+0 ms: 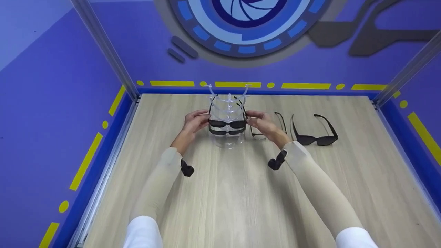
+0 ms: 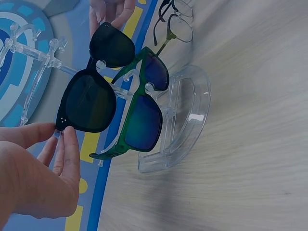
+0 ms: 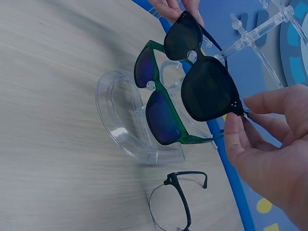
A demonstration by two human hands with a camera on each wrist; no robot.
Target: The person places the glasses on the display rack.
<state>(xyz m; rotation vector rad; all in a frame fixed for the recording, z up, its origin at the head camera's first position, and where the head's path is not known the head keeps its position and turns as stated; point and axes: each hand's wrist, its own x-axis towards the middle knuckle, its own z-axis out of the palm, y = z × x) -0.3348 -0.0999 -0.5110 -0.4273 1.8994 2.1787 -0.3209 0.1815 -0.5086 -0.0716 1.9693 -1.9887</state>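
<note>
Black sunglasses [image 1: 228,124] are at a tier of a clear plastic display stand [image 1: 227,143], above a second pair. My left hand [image 1: 195,126] pinches their left hinge corner between thumb and fingers. On the opposite corner, my right hand [image 1: 263,124] pinches the frame the same way. The lower pair, green-framed sunglasses [image 2: 144,115] with bluish mirrored lenses, sits on the stand just beneath. In the right wrist view the black sunglasses [image 3: 211,91] lie close against the stand's clear nose peg. Bare upper tiers of the stand rise behind them.
Clear-lens eyeglasses [image 1: 259,136] lie on the wooden table [image 1: 220,206] right of the stand, partly behind my right hand. Farther right rest large black sunglasses [image 1: 317,139] with temples spread. A purple-blue panel wall [image 1: 144,51] encloses the table at the back and sides.
</note>
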